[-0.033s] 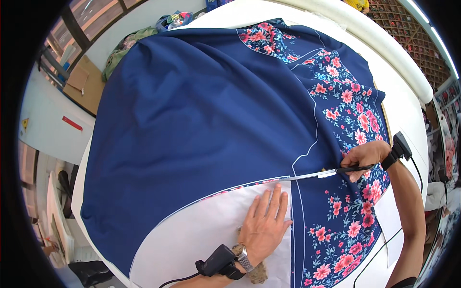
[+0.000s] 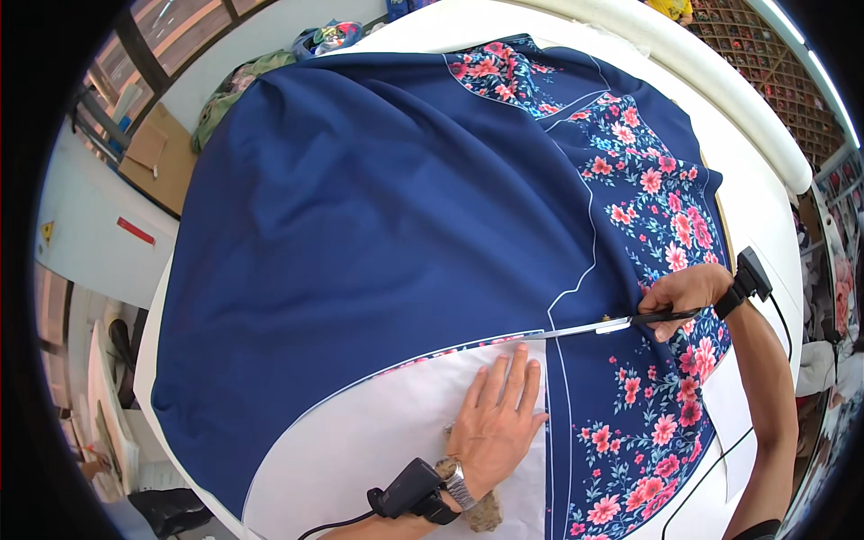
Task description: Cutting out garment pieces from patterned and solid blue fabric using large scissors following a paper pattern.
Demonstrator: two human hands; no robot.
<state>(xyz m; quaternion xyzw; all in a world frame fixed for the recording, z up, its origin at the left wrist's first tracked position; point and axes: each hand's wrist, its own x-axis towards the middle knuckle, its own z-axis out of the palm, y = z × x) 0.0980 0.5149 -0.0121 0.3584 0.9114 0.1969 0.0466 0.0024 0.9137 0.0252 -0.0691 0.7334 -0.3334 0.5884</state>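
A large navy cloth (image 2: 360, 234) with pink flower prints and thin white outlines spreads over the table. My right hand (image 2: 686, 295) grips scissors (image 2: 615, 326) by their dark handles. Their long silver blades point left along the cloth's lower curved edge, the tips near my left fingertips. My left hand (image 2: 495, 418) lies flat, fingers stretched, on a pale sheet-like area (image 2: 360, 459) beside that edge; I cannot tell whether this is paper or the cloth's back. A rough brown lump (image 2: 486, 513), perhaps a stone, lies under my left wrist, partly hidden.
A thick white roll (image 2: 738, 108) lies along the far right side of the white table (image 2: 776, 261). Black cables (image 2: 711, 472) run from devices strapped to both wrists. At the back left are a cardboard box (image 2: 160, 162) and bundled cloth (image 2: 220, 99). Someone in yellow (image 2: 670, 9) shows at the top.
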